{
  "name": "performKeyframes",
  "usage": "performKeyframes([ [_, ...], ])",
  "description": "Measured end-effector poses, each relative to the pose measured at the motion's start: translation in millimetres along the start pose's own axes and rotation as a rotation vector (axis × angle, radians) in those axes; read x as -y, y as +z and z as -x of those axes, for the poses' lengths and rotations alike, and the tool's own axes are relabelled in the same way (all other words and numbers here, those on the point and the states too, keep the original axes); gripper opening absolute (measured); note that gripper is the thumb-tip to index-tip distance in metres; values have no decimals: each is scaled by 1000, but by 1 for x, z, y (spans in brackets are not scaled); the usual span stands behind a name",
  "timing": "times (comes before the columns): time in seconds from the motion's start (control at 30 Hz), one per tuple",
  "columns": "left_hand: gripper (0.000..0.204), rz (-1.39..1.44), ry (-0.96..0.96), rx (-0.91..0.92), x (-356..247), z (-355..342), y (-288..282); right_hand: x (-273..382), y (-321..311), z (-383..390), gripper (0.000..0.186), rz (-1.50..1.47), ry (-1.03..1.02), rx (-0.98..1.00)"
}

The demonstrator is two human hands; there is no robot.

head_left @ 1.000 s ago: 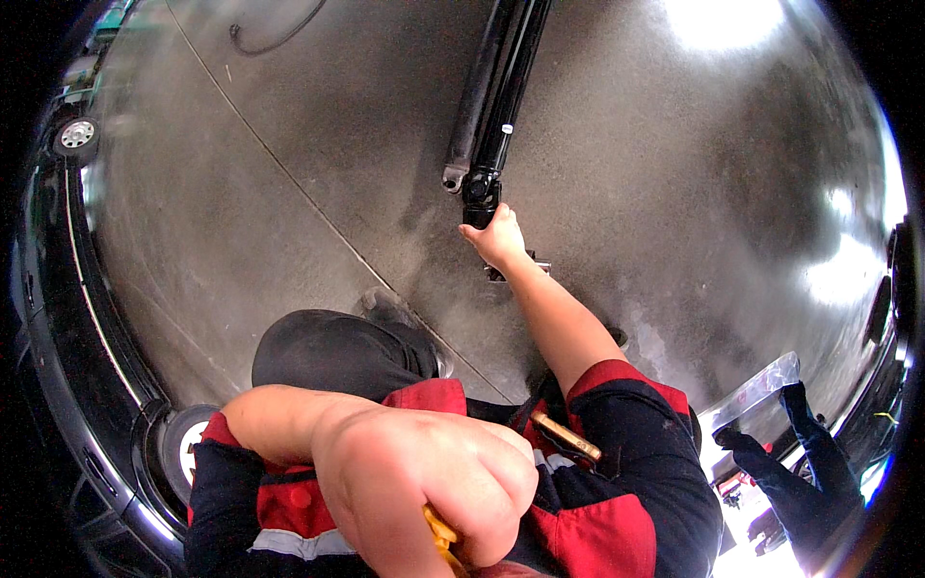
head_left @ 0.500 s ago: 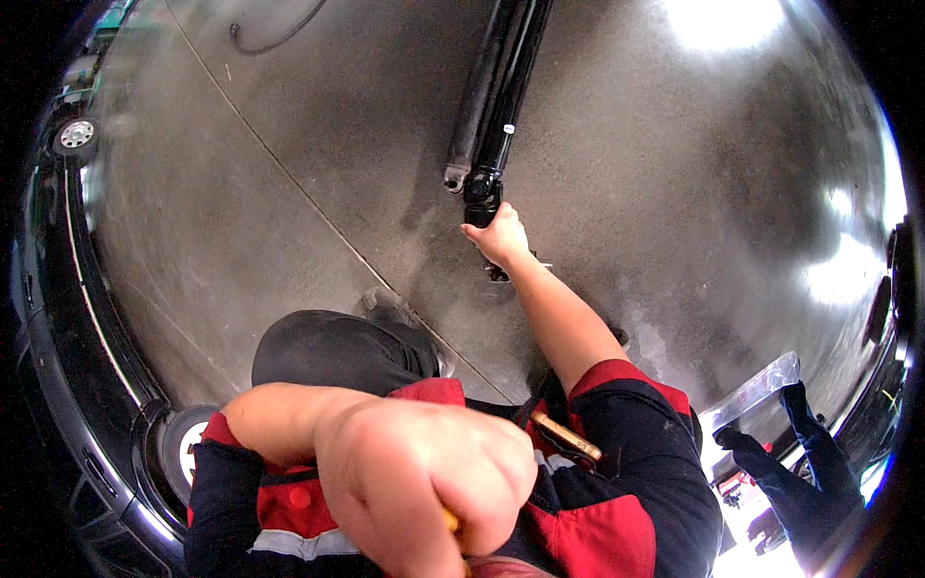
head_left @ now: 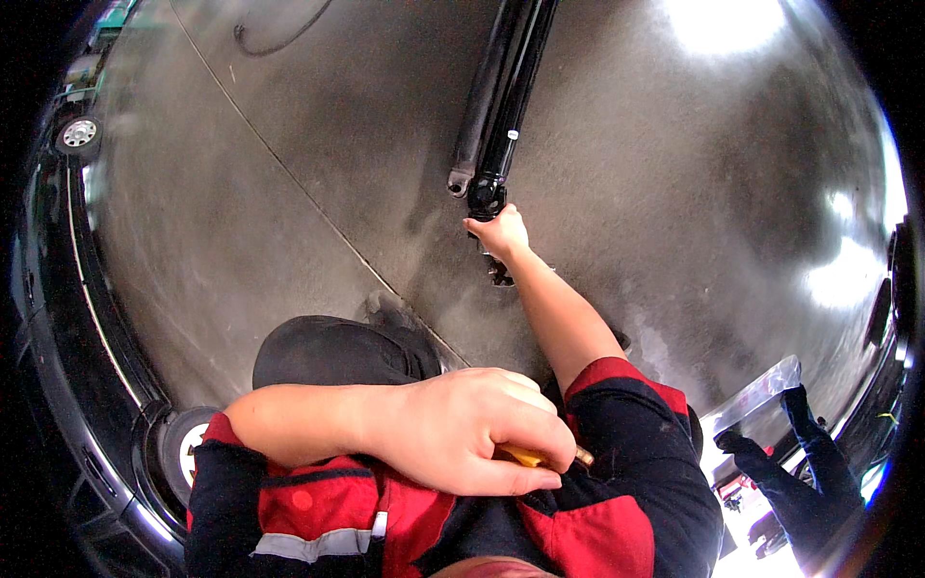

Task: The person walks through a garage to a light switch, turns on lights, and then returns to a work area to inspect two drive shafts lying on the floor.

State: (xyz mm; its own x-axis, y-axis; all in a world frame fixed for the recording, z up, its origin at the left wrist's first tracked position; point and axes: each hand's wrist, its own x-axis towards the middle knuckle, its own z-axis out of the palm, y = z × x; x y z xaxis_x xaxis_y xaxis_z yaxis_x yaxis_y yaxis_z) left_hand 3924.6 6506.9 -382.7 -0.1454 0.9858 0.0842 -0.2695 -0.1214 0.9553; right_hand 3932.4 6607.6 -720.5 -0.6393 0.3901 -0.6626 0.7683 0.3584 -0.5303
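My right hand (head_left: 504, 233) reaches forward and is closed around the near end of a glossy black drive shaft (head_left: 515, 120), just below its universal joint (head_left: 486, 197). A second dark shaft (head_left: 480, 116) with a forked end lies close along its left side. Below the hand, a small dark metal part (head_left: 500, 274) shows, partly hidden by my wrist. In front of my chest, my left hand (head_left: 482, 433) is curled closed around a small yellow object (head_left: 521, 455); most of it is hidden by the fingers, so its kind is unclear.
A black car (head_left: 72, 318) stands along the left. A dark hose (head_left: 279, 43) lies on the concrete floor (head_left: 318, 125) at the far left. Another person's dark-trousered legs (head_left: 809, 448) and a clear plastic sheet (head_left: 756, 395) are at the lower right.
My left hand has moved away from near my face, forward and rightward across my chest, still closed on the yellow object. My right hand keeps its hold on the drive shaft.
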Motion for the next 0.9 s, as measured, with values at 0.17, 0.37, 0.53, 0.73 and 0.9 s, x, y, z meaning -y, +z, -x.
performKeyframes([
  [0.17, 11, -32, -25, -12, 1, 2, -2, 4, -5, 4, 75, 22, 35, 86],
  [0.37, 12, -70, -67, -2, 0, 3, -3, 7, -7, 4, 80, 14, 62, 130],
  [0.53, 12, -72, -73, 0, -2, 2, -1, 7, -1, 4, 80, 49, 56, 74],
  [0.73, 11, -136, -131, -1, -3, 3, 0, 11, -3, 8, 82, 66, 112, 102],
  [0.9, 14, -149, -167, -13, 0, 3, 2, 11, 0, 9, 83, 59, 135, 150],
])
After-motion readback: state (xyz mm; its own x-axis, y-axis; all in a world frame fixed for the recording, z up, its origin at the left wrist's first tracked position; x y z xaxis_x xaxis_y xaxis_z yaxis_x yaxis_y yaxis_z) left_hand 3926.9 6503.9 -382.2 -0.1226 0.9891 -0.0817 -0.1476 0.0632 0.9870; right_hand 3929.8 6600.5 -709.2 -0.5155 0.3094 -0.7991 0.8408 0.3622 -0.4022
